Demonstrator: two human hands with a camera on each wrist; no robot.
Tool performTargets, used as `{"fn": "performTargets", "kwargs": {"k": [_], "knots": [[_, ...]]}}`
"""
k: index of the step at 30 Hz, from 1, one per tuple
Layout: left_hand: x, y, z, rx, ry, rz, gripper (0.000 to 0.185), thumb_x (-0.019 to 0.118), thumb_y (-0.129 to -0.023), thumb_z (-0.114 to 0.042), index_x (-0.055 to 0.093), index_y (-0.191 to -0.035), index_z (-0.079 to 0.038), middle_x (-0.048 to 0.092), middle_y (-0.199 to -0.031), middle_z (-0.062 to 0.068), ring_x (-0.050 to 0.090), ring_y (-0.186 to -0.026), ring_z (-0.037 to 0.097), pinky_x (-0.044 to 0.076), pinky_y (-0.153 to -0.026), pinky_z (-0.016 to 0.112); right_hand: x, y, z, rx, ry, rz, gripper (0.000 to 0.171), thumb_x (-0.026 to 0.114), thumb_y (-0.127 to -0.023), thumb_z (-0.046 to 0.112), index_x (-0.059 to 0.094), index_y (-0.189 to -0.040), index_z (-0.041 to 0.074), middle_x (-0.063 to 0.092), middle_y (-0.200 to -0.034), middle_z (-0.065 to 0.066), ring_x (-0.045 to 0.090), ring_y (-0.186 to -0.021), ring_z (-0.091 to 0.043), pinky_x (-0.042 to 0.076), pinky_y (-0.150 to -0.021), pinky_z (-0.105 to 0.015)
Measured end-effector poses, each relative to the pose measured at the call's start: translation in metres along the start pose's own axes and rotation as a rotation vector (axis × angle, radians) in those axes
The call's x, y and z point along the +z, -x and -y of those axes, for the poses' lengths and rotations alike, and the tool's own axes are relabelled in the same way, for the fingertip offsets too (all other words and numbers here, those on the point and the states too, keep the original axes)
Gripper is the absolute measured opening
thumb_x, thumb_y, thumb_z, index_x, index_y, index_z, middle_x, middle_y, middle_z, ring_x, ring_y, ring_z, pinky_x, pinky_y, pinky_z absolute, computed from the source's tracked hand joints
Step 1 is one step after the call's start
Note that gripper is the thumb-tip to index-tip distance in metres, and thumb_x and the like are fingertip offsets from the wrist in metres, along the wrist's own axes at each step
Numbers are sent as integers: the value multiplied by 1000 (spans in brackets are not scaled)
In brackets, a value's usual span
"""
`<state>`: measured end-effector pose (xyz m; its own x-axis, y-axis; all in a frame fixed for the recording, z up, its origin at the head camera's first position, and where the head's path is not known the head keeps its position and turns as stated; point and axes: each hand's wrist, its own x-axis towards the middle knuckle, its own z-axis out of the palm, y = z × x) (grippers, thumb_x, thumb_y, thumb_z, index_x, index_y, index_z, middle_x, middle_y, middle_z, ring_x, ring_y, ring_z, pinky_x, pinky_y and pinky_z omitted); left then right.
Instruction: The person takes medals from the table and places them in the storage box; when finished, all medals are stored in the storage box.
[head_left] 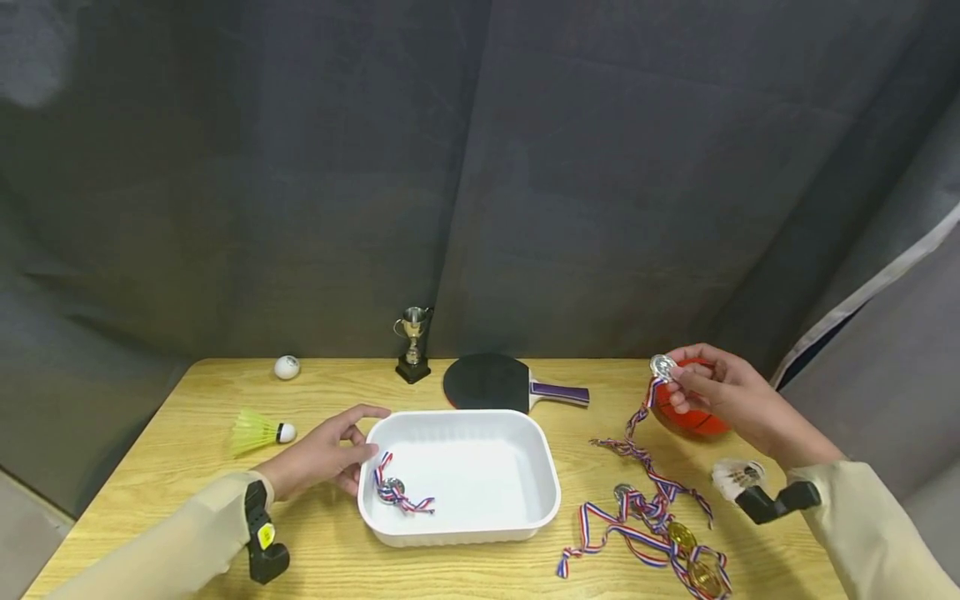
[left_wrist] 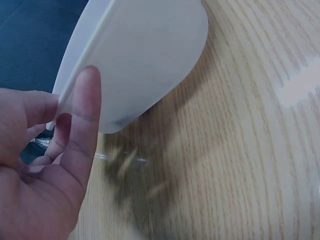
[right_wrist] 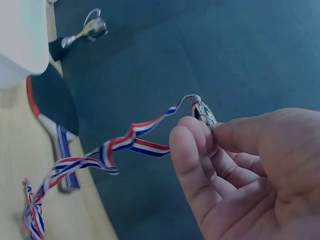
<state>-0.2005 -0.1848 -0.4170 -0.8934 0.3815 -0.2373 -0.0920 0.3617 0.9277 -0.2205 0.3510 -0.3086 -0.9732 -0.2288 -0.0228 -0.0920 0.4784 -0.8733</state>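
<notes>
My right hand (head_left: 720, 392) pinches a silver medal (head_left: 663, 367) between thumb and fingers, raised in front of a small red basketball (head_left: 693, 408). From the medal a red, white and blue ribbon (right_wrist: 145, 127) trails down towards a tangle of other medals, including a gold medal (head_left: 681, 537), on the table. At the left end of a white plastic tray (head_left: 536, 527), my left hand (head_left: 330, 450) grips the rim, as the left wrist view also shows. Inside the tray, near that end, lies another silver medal (head_left: 391, 490) with its ribbon bunched around it.
Behind the tray are a small trophy cup (head_left: 412, 342) and a black table tennis bat (head_left: 487, 383). A yellow shuttlecock (head_left: 258, 432) and a white ball (head_left: 287, 367) lie at left, a white shuttlecock (head_left: 735, 478) at right. A dark curtain (head_left: 465, 167) hangs behind the wooden table.
</notes>
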Motion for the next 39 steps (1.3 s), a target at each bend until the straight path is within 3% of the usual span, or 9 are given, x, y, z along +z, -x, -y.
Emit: {"fn": "performTargets", "kwargs": {"k": [5, 11, 15, 21, 26, 31, 39], "knots": [[-1, 0, 1, 7, 9, 12, 59, 60, -106, -10, 37, -160, -13, 55, -97, 12, 63, -70, 18, 69, -64, 41, 5, -8, 24, -91, -66, -14, 31, 57, -109, 19, 46, -132, 2, 71, -98, 3, 70, -80, -13, 67, -80, -21], [-2, -2, 1, 15, 27, 21, 60, 60, -106, -11, 36, -161, -13, 55, -96, 10, 63, -70, 17, 69, -64, 39, 15, -20, 63, -196, -262, -22, 30, 63, -105, 13, 49, -129, 5, 73, -95, 1, 72, -78, -11, 67, -78, -21], [-2, -3, 2, 14, 40, 26, 60, 60, -106, -11, 36, -161, -14, 55, -96, 10, 63, -69, 16, 68, -63, 37, 26, -26, 88, -298, -364, 13, 28, 63, -104, 8, 51, -129, 5, 74, -96, -2, 73, -79, -13, 68, -79, -22], [-1, -3, 3, 20, 44, 25, 59, 60, -106, -11, 37, -160, -14, 55, -95, 9, 63, -68, 16, 68, -62, 37, 56, -31, 123, -416, -416, 84, 24, 59, -105, 3, 54, -128, 3, 73, -96, -3, 72, -79, -12, 68, -80, -24], [0, -1, 3, 28, 47, 24, 60, 60, -106, -11, 36, -161, -14, 55, -96, 10, 63, -68, 16, 68, -62, 36, 85, -40, 139, -422, -408, 147, 20, 57, -106, 4, 54, -126, 3, 71, -95, -2, 72, -78, -11, 68, -77, -24], [1, 1, 1, 40, 48, 28, 60, 61, -105, -11, 37, -160, -13, 55, -95, 10, 64, -68, 15, 68, -60, 33, 115, -48, 143, -363, -367, 245, 19, 55, -107, 3, 55, -125, 5, 70, -94, -1, 70, -77, -11, 67, -73, -25], [2, 2, -1, 51, 50, 25, 60, 61, -105, -10, 37, -160, -13, 55, -96, 12, 64, -69, 16, 67, -60, 33, 169, -56, 125, -262, -257, 469, 27, 52, -106, -2, 49, -132, -8, 69, -89, -2, 69, -74, -11, 67, -72, -26]]}}
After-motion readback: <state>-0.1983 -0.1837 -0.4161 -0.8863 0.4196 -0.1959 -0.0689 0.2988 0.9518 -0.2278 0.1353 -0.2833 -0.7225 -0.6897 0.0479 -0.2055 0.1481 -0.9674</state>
